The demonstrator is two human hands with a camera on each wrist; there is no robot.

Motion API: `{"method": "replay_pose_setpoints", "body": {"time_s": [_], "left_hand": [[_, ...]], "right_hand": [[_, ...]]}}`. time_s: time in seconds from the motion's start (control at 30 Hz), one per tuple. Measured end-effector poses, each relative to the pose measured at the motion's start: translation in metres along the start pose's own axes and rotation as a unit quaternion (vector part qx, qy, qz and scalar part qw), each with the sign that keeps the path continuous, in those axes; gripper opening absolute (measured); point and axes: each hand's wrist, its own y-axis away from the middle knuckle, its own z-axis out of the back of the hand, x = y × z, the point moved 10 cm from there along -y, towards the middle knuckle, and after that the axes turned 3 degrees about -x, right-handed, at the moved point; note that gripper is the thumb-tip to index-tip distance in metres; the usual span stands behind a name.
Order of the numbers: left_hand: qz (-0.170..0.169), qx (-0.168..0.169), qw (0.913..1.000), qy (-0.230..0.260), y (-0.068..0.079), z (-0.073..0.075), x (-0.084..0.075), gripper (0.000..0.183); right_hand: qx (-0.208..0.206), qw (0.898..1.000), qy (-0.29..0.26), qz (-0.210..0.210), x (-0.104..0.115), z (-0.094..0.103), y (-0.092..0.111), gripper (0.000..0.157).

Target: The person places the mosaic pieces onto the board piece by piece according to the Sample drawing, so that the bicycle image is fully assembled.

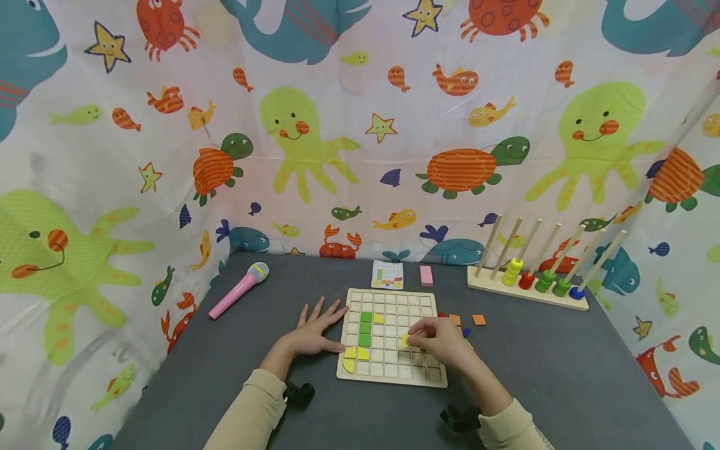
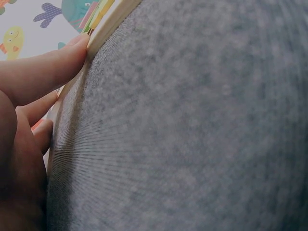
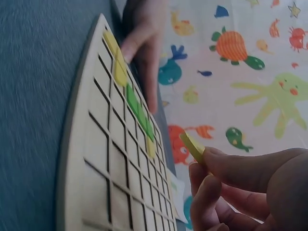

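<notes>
A wooden grid board [image 1: 390, 370] lies on the dark table. My left hand [image 1: 312, 334] rests at its left edge with fingers spread, thumb and fingertips touching the frame. Between thumb and fingers my right hand [image 1: 441, 342] pinches a yellow tile [image 3: 193, 147], held above the board's right half. On the left side of the grid sit a column of green tiles [image 1: 365, 329], a yellow tile [image 1: 379, 319] beside its top, and several yellow tiles [image 1: 362, 354] in the lower left corner, some with a rounded edge.
Behind the board are a patterned card [image 1: 387, 275] and a pink block [image 1: 426, 275]. Loose orange tiles [image 1: 479, 320] lie to its right. A ring stacker with pegs [image 1: 529, 289] stands at back right, a pink toy microphone [image 1: 239, 291] at back left.
</notes>
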Motion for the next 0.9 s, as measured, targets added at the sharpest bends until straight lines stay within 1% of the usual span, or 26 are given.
{"method": "replay_pose_setpoints", "body": {"time_s": [0.1, 0.27, 0.37, 0.5, 0.7, 0.9], "left_hand": [[0.0, 0.001, 1.0, 0.003, 0.0, 0.001, -0.001, 0.096], [0.0, 0.004, 1.0, 0.001, 0.001, 0.0, -0.003, 0.096], [0.001, 0.007, 1.0, 0.001, 0.002, -0.001, -0.003, 0.095], [0.004, 0.006, 1.0, 0.004, 0.001, -0.001, -0.002, 0.095], [0.011, 0.011, 0.9999, -0.007, -0.001, -0.004, 0.004, 0.097], [0.01, 0.007, 0.9999, -0.002, 0.002, -0.001, -0.001, 0.095]], "right_hand": [[0.008, 1.0, -0.015, -0.002, 0.005, -0.012, -0.002, 0.013], [0.035, 0.999, -0.034, -0.009, 0.01, -0.034, -0.003, 0.013], [0.046, 0.998, -0.038, -0.002, 0.014, -0.044, -0.004, 0.013], [0.052, 0.998, -0.036, 0.008, 0.018, -0.055, -0.005, 0.012], [0.068, 0.997, -0.039, 0.014, 0.023, -0.071, -0.005, 0.011], [0.082, 0.996, -0.027, 0.02, 0.023, -0.085, -0.005, 0.01]]}}
